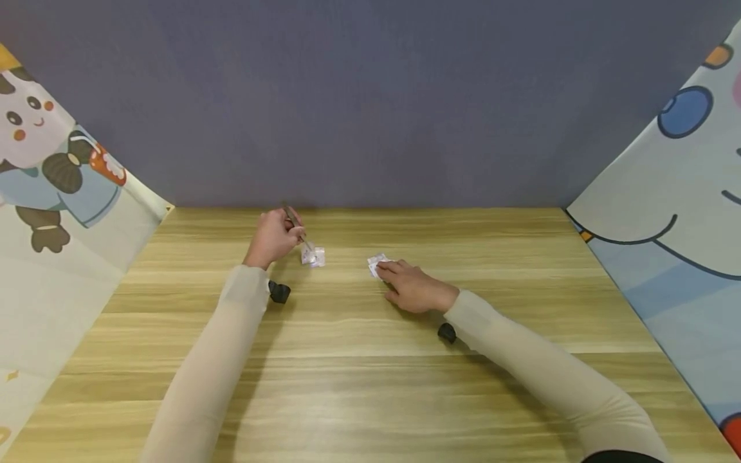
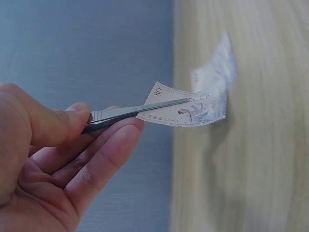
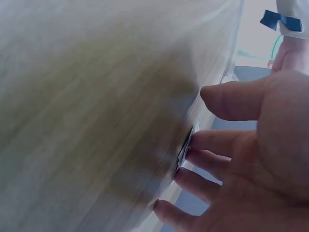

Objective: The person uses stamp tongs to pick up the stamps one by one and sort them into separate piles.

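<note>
Tweezers (image 2: 140,107) are pinched between the thumb and fingers of my left hand (image 1: 276,238). Their tips lie over a postage stamp (image 2: 186,107) with perforated edges, a figure printed on it and "80" in one corner; it looks bent. Another pale, blurred stamp (image 2: 218,67) shows behind it, and whether the two touch I cannot tell. To the right, my right hand (image 1: 413,287) rests its fingertips on a small stack of paper pieces (image 1: 376,262), which look like stamps. In the right wrist view, the fingers press a thin paper edge (image 3: 187,147) against the table, thumb apart.
The wood-grain table (image 1: 359,386) runs back to a dark grey-blue panel (image 1: 370,103). Cartoon-printed panels (image 1: 69,167) flank it on both sides. A black wrist camera (image 1: 280,292) sits at the left cuff, another black one (image 1: 446,332) at the right.
</note>
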A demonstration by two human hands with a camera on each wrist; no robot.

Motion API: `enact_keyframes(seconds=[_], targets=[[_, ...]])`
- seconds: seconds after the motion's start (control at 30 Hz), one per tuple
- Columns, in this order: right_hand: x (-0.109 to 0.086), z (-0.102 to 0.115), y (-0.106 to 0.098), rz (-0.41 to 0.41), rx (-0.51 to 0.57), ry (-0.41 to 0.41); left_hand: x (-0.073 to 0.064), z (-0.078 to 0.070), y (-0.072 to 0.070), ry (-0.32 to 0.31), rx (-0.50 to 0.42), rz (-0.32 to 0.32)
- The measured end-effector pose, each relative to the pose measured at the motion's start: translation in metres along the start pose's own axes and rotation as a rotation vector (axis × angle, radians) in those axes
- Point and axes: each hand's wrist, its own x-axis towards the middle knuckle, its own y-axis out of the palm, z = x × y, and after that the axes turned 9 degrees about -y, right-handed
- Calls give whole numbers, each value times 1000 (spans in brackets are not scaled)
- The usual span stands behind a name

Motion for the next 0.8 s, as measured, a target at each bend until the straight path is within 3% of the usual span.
enact_keyframes(seconds=[0.2,0.43,0.53,0.63,0.8], targets=[[2,3,0,-16,3,6,3,7,3,-26,43,20],[3,6,0,-38,-17,8,5,11,0,37,98,-12],[3,6,0,-40,-21,4,4,12,-1,18,102,-29],[2,6,0,-42,-14,-2,3,9,-2,5,83,-54],[3,7,0,-48,14,2,0,-2,2,44,51,-105]])
